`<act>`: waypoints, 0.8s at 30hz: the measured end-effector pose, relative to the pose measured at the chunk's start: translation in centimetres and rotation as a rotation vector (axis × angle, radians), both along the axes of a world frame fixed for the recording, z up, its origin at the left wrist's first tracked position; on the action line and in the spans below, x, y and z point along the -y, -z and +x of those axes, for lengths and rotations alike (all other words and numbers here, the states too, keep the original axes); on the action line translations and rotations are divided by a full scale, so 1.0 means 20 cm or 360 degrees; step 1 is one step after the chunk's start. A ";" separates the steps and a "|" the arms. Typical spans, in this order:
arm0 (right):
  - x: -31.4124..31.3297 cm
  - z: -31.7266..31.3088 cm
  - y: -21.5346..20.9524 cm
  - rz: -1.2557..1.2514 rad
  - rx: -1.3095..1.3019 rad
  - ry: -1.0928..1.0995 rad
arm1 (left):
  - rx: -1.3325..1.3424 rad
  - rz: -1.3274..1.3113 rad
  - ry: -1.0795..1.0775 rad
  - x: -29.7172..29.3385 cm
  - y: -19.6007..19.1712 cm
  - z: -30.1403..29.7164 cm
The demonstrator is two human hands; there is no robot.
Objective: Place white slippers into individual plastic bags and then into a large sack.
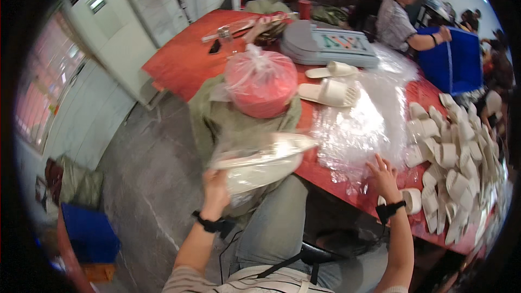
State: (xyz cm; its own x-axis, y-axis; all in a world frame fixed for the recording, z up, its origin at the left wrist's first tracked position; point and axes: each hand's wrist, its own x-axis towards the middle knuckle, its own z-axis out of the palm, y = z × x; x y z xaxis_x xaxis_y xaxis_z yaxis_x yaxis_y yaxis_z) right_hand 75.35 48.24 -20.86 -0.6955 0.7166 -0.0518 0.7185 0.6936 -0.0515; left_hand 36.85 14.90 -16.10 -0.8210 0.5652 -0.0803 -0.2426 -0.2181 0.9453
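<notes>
My left hand (216,192) is closed on one end of a clear plastic bag with cream slippers (266,165) inside, held over my lap and slightly blurred. Fingers spread, my right hand (384,176) is at the near edge of a stack of clear plastic bags (355,130) and holds nothing; whether the fingertips touch the film I cannot tell. Two loose cream slippers (328,93) lie at the far left of that stack. To the right of my right hand a large heap of cream slippers (456,173) covers the table.
The red-topped table (184,43) carries a red bundle in a tied bag (260,89), over green cloth (203,108), and a grey case (331,46). At the far right a person (399,24) grips a blue bin (461,59). Another blue bin (89,233) is at lower left.
</notes>
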 end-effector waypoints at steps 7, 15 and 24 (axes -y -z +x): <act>0.05 -0.18 -0.09 0.0230 0.0140 -0.0080 | 0.0149 -0.0162 -0.0549 0.49 0.08 -0.30; 0.24 -0.20 -0.19 0.0185 0.0081 -0.0088 | 0.0113 -0.0498 -0.0679 0.64 0.32 -0.50; 0.32 -0.38 -0.28 0.0068 0.0305 -0.0258 | 0.0350 -0.0348 -0.0595 0.53 0.38 -0.40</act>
